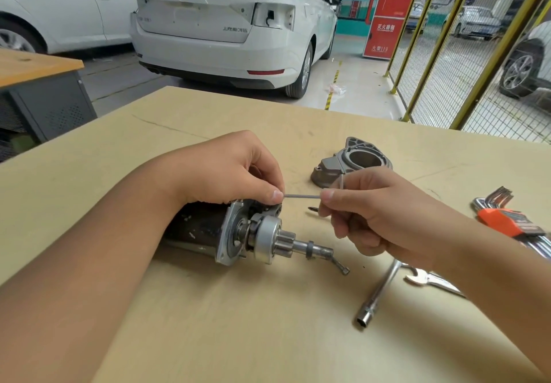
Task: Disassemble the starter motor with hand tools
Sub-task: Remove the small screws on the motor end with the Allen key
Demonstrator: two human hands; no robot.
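On the desk (268,323), the left hand (229,171) is gripping the starter motor (208,230); the right hand (375,212) is pinching a hex key (301,196) at a top housing screw. Next probably needs steady turning.

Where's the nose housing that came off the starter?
In the head view, the nose housing lies on the table right of centre, just beyond the right hand.

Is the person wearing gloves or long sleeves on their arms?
No. Both the left hand and the right hand are bare, with no gloves. No sleeves, watch or rings show on the arms or fingers. The nails that show are short.
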